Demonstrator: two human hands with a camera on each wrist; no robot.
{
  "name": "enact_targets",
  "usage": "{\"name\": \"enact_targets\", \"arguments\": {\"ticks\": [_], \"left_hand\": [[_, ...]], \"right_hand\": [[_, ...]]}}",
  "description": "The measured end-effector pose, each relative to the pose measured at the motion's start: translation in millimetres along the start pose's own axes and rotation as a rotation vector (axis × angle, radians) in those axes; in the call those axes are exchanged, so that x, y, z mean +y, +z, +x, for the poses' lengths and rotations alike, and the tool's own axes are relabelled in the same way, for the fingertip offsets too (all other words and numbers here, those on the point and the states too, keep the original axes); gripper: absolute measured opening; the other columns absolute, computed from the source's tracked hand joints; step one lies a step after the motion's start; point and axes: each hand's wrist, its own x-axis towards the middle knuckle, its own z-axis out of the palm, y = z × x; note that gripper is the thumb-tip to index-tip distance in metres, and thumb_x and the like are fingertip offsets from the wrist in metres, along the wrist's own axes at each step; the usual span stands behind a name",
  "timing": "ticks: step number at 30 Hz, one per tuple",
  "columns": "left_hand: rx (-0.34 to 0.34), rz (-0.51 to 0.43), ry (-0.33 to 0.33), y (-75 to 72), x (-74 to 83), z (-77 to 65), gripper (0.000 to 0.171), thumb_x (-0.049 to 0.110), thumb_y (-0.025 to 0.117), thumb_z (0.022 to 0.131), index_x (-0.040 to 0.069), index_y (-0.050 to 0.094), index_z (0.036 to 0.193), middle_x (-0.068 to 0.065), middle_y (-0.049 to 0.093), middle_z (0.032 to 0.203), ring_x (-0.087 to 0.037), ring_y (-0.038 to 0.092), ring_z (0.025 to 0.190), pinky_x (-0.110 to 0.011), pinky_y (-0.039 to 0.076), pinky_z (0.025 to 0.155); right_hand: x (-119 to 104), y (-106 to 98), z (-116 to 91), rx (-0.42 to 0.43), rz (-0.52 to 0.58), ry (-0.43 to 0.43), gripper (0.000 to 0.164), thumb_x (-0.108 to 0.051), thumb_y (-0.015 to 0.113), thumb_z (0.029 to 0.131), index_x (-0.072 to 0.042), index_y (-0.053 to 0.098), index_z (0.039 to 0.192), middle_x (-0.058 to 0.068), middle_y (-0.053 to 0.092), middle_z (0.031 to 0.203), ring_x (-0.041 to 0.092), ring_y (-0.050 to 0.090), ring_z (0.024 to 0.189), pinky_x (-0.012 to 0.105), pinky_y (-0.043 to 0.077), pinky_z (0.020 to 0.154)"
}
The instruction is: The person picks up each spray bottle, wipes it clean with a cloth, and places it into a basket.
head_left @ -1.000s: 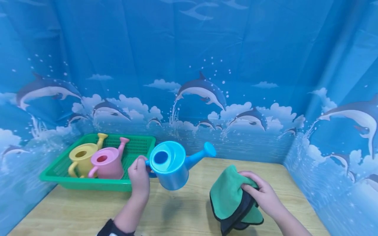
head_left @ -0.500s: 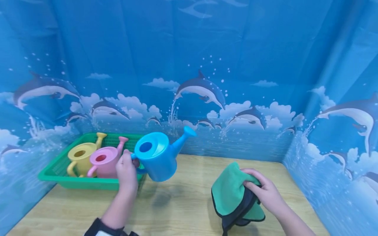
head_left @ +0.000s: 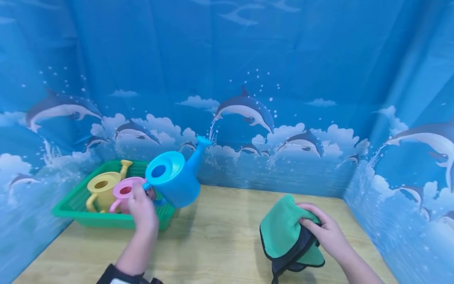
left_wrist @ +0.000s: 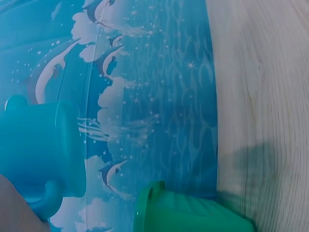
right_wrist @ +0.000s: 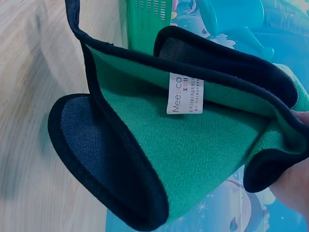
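Note:
My left hand [head_left: 142, 207] grips the handle of a blue watering can [head_left: 177, 183], held up in front of the right part of a green basket [head_left: 106, 221]. The can leans, its spout pointing up and to the right. In the left wrist view the can's blue body [left_wrist: 43, 145] and lower handle show beside the hand. Inside the basket stand a yellow watering can [head_left: 103, 193] and a pink watering can [head_left: 124, 207], the pink one partly hidden by my hand. At the right, my right hand [head_left: 328, 232] pinches a green cloth [head_left: 281, 227] with black edging, bunched and hanging; a white label [right_wrist: 185, 94] shows on it.
The wooden table [head_left: 220, 236] lies beneath both hands. A blue curtain [head_left: 227, 59] printed with dolphins surrounds the table at the back and sides. The basket stands at the table's back left, close to the curtain.
My left hand has carried the blue watering can leftward and slightly up toward the basket, tipping its spout more upward. My right hand holds the cloth in nearly the same place.

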Motion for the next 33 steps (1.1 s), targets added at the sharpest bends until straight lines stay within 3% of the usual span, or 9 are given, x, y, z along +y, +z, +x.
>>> {"name": "enact_targets", "arguments": {"ticks": [6, 12, 19, 25, 33], "left_hand": [[0.064, -0.101, 0.032, -3.9, 1.8, 4.1, 0.046, 0.031, 0.035, 0.105, 0.011, 0.044, 0.064, 0.005, 0.04, 0.057, -0.01, 0.035, 0.055, -0.022, 0.033, 0.061], [0.048, -0.105, 0.091, -4.8, -2.0, 3.1, 0.044, 0.031, 0.033, 0.105, 0.01, 0.048, 0.069, 0.005, 0.043, 0.062, -0.01, 0.037, 0.059, -0.02, 0.035, 0.062], [0.037, -0.011, 0.135, -4.4, -9.0, 4.5, 0.031, 0.026, 0.037, 0.105, 0.014, 0.049, 0.078, 0.006, 0.045, 0.07, -0.009, 0.041, 0.066, -0.019, 0.036, 0.066], [0.013, 0.127, 0.075, -8.5, -16.2, 7.8, 0.029, 0.032, 0.033, 0.105, 0.016, 0.046, 0.085, 0.004, 0.044, 0.078, -0.013, 0.042, 0.076, -0.022, 0.037, 0.071], [-0.002, 0.252, 0.037, -14.3, -26.7, 18.2, 0.028, 0.036, 0.031, 0.105, 0.018, 0.044, 0.088, 0.005, 0.043, 0.08, -0.013, 0.041, 0.078, -0.021, 0.035, 0.071]], "right_hand": [[2, -1, 0, 0.002, -0.008, -0.008, 0.033, -0.02, 0.056, 0.098, -0.01, 0.057, 0.129, -0.029, 0.055, 0.116, -0.006, 0.055, 0.103, 0.025, 0.049, 0.085], [1, -2, 0, 0.014, -0.03, 0.006, 0.033, -0.021, 0.056, 0.098, -0.011, 0.057, 0.129, -0.029, 0.054, 0.117, -0.009, 0.053, 0.104, 0.025, 0.048, 0.086], [3, -2, 0, 0.024, -0.032, -0.044, 0.031, -0.017, 0.056, 0.098, -0.01, 0.058, 0.128, -0.03, 0.054, 0.117, -0.01, 0.053, 0.104, 0.023, 0.048, 0.086], [6, 0, -1, 0.026, -0.038, -0.122, 0.028, -0.012, 0.057, 0.097, -0.009, 0.06, 0.125, -0.028, 0.056, 0.118, -0.01, 0.053, 0.106, 0.022, 0.049, 0.085], [10, 3, -3, 0.02, -0.011, -0.131, 0.028, -0.011, 0.057, 0.097, -0.009, 0.06, 0.125, -0.028, 0.057, 0.118, -0.01, 0.054, 0.106, 0.02, 0.048, 0.085]]}}
